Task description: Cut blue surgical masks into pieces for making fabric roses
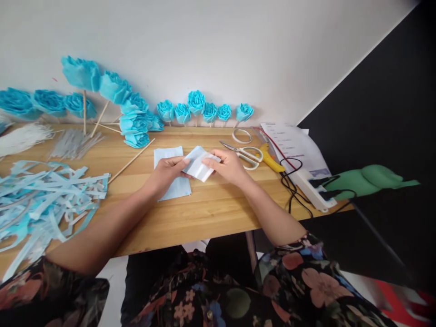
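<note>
You hold a folded pale-blue sheet [197,164] above the table [218,218], pinched between your left hand [168,169] and right hand [230,165]. Both grips are narrow, each thumb pressing on its upper face. The folded sheet sits askew, 1 corner pointing away toward the wall and another down toward you; white bands run slantwise across it. Your fingers cover its sides, so you cannot tell its long axis.

Beneath and beside your left hand, a flat blue sheet [177,190] lies with its long axis running away from you, its far end leaning left. Near your right hand, the scissors [242,149] point left and away, their white handles toward the yellow glue gun [272,161]. A tape roll [238,141] lies just beyond them.

Along the wall, 6 blue flowers [196,102] stand on stems. To your left, blue and white strips [57,195] lie heaped.
</note>
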Demonstrator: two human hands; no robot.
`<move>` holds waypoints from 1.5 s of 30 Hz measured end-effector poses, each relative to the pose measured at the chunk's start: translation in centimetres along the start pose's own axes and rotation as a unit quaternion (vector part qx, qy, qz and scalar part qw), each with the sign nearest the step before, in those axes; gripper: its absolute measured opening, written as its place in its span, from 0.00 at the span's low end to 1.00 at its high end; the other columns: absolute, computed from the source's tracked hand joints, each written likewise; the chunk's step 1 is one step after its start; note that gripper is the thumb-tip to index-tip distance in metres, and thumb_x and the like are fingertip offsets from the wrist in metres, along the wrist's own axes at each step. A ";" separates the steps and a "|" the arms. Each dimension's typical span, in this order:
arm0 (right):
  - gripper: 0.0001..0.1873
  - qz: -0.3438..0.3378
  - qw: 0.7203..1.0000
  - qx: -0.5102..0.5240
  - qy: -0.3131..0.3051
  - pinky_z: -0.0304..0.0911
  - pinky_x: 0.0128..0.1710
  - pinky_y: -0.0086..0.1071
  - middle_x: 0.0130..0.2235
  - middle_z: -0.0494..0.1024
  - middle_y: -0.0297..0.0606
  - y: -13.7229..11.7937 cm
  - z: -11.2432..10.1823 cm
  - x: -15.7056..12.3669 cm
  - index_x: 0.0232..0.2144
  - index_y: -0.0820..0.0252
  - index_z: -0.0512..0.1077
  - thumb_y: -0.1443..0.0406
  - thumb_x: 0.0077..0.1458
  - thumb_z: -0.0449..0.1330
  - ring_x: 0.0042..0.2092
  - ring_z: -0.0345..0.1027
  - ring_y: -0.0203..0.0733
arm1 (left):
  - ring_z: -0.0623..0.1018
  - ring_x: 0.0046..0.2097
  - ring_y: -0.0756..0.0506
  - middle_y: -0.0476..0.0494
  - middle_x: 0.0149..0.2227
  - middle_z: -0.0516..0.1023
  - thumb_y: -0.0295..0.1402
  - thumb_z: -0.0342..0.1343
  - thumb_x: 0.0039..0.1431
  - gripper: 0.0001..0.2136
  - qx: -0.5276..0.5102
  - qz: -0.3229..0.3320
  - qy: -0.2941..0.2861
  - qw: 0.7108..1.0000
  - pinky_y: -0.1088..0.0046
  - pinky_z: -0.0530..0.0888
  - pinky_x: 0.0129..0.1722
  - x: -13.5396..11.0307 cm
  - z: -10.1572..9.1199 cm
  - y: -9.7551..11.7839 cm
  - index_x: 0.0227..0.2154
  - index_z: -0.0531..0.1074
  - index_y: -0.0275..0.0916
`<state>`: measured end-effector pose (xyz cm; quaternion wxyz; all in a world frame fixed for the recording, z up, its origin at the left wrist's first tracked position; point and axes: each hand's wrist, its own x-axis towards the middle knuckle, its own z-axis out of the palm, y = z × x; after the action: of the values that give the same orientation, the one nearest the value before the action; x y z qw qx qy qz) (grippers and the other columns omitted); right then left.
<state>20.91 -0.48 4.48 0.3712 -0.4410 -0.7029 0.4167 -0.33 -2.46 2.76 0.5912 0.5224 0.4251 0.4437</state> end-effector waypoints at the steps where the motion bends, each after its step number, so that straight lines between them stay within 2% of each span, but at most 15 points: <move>1: 0.16 -0.009 1.000 -0.016 0.001 0.60 0.30 0.30 0.28 0.74 0.33 -0.1 0.3 0.0 0.32 0.60 0.75 0.52 0.54 0.63 0.30 0.65 0.37 | 0.81 0.37 0.42 0.40 0.33 0.83 0.51 0.66 0.51 0.20 -0.004 -0.004 -0.014 1.000 0.62 0.79 0.40 -0.1 0.2 0.0 0.31 0.81 0.37; 5: 0.17 -0.021 0.998 -0.050 0.022 0.56 0.30 0.30 0.24 0.68 0.30 0.1 0.6 0.0 0.26 0.59 0.70 0.52 0.56 0.62 0.29 0.59 0.35 | 0.82 0.39 0.41 0.41 0.35 0.84 0.52 0.67 0.51 0.20 -0.038 -0.025 -0.055 0.997 0.61 0.79 0.42 -0.3 0.7 -0.4 0.34 0.82 0.37; 8: 0.17 -0.018 0.998 -0.053 0.021 0.56 0.31 0.30 0.25 0.68 0.30 0.2 0.5 0.0 0.27 0.58 0.70 0.52 0.56 0.61 0.29 0.59 0.36 | 0.82 0.42 0.40 0.39 0.36 0.84 0.52 0.65 0.55 0.20 -0.071 -0.025 -0.068 0.995 0.61 0.79 0.43 -0.3 0.9 -0.6 0.36 0.82 0.37; 12: 0.16 -0.022 0.997 -0.065 0.022 0.56 0.31 0.31 0.26 0.69 0.31 0.0 0.6 0.0 0.27 0.58 0.70 0.53 0.57 0.61 0.29 0.60 0.36 | 0.82 0.41 0.41 0.39 0.36 0.84 0.51 0.65 0.54 0.20 -0.052 -0.018 -0.060 0.997 0.62 0.78 0.43 -0.5 0.9 -0.4 0.37 0.81 0.37; 16: 0.16 -0.017 0.998 -0.053 0.019 0.59 0.33 0.31 0.27 0.72 0.32 0.2 0.9 0.0 0.28 0.59 0.72 0.52 0.56 0.61 0.31 0.63 0.37 | 0.81 0.37 0.43 0.44 0.34 0.84 0.45 0.68 0.51 0.15 0.008 -0.010 -0.027 1.000 0.64 0.78 0.42 -0.6 0.9 -0.2 0.34 0.82 0.38; 19: 0.18 -0.026 0.998 -0.026 0.054 0.66 0.41 0.35 0.38 0.78 0.38 0.5 1.1 0.0 0.42 0.58 0.75 0.53 0.55 0.63 0.40 0.70 0.42 | 0.81 0.37 0.44 0.44 0.35 0.84 0.43 0.67 0.54 0.13 -0.028 0.010 -0.014 0.999 0.63 0.78 0.44 -0.5 0.9 -0.4 0.34 0.82 0.38; 22: 0.38 -0.034 0.996 0.020 0.084 0.66 0.55 0.41 0.57 0.74 0.44 0.7 1.5 0.0 0.62 0.51 0.65 0.53 0.51 0.68 0.56 0.68 0.48 | 0.81 0.39 0.44 0.42 0.38 0.84 0.42 0.69 0.53 0.14 -0.115 0.025 -0.002 0.993 0.64 0.79 0.42 -0.2 0.8 -0.5 0.37 0.83 0.38; 25: 0.49 0.002 0.991 0.131 0.018 0.65 0.60 0.46 0.66 0.67 0.42 0.9 2.4 -0.1 0.68 0.46 0.57 0.51 0.47 0.71 0.64 0.62 0.51 | 0.81 0.41 0.43 0.41 0.41 0.84 0.41 0.70 0.52 0.14 -0.172 0.032 0.005 0.985 0.64 0.79 0.42 0.0 0.8 -0.4 0.38 0.83 0.38; 28: 0.39 0.042 0.967 0.247 -0.047 0.66 0.60 0.46 0.59 0.76 0.41 1.2 3.2 0.0 0.59 0.51 0.70 0.51 0.45 0.73 0.61 0.68 0.52 | 0.82 0.44 0.41 0.40 0.41 0.85 0.40 0.71 0.52 0.13 -0.187 0.024 -0.008 0.982 0.63 0.79 0.43 -0.1 0.8 -0.4 0.38 0.84 0.38; 31: 0.24 0.067 0.951 0.298 -0.039 0.67 0.57 0.44 0.48 0.83 0.40 1.5 3.2 0.4 0.42 0.56 0.78 0.51 0.46 0.72 0.53 0.74 0.49 | 0.82 0.45 0.41 0.40 0.42 0.85 0.41 0.72 0.51 0.13 -0.184 0.008 -0.029 0.982 0.64 0.79 0.43 -0.2 0.9 -0.5 0.37 0.85 0.39; 33: 0.20 0.072 0.950 0.303 -0.017 0.69 0.55 0.42 0.44 0.83 0.39 1.7 2.7 0.7 0.38 0.56 0.78 0.52 0.46 0.71 0.50 0.75 0.48 | 0.81 0.47 0.40 0.40 0.45 0.85 0.41 0.72 0.51 0.14 -0.177 -0.001 -0.043 0.983 0.64 0.78 0.44 -0.2 0.9 -0.6 0.39 0.84 0.40; 37: 0.19 0.032 0.978 0.201 0.044 0.69 0.47 0.38 0.40 0.82 0.36 1.7 0.5 0.9 0.40 0.57 0.76 0.53 0.51 0.66 0.46 0.74 0.46 | 0.81 0.49 0.40 0.38 0.48 0.83 0.43 0.69 0.54 0.19 -0.159 0.011 -0.023 0.987 0.63 0.77 0.47 0.0 0.7 -1.0 0.46 0.82 0.41; 40: 0.11 -0.036 0.995 -0.031 0.093 0.66 0.43 0.36 0.35 0.79 0.35 1.2 -1.5 0.6 0.36 0.58 0.74 0.57 0.56 0.62 0.41 0.71 0.43 | 0.79 0.52 0.39 0.37 0.50 0.82 0.45 0.66 0.58 0.21 -0.156 0.041 0.020 0.987 0.62 0.75 0.51 0.3 0.3 -1.3 0.52 0.78 0.41; 43: 0.05 -0.101 0.963 -0.237 0.079 0.63 0.44 0.37 0.35 0.77 0.37 0.6 -2.8 0.4 0.33 0.58 0.74 0.63 0.58 0.59 0.40 0.68 0.44 | 0.79 0.54 0.40 0.37 0.51 0.82 0.44 0.63 0.61 0.22 -0.143 0.052 0.049 0.987 0.60 0.74 0.53 0.7 -0.1 -1.5 0.55 0.75 0.41; 45: 0.06 -0.124 0.944 -0.305 0.033 0.62 0.45 0.38 0.37 0.77 0.39 0.5 -2.9 0.3 0.36 0.58 0.75 0.66 0.59 0.57 0.42 0.68 0.46 | 0.79 0.53 0.40 0.37 0.50 0.82 0.44 0.61 0.62 0.21 -0.136 0.055 0.055 0.988 0.60 0.74 0.53 0.8 -0.3 -1.6 0.55 0.74 0.41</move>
<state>23.53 0.66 5.15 0.2905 -0.4556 -0.8331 0.1180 -0.30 -1.66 1.09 0.6070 0.4346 0.3637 0.5572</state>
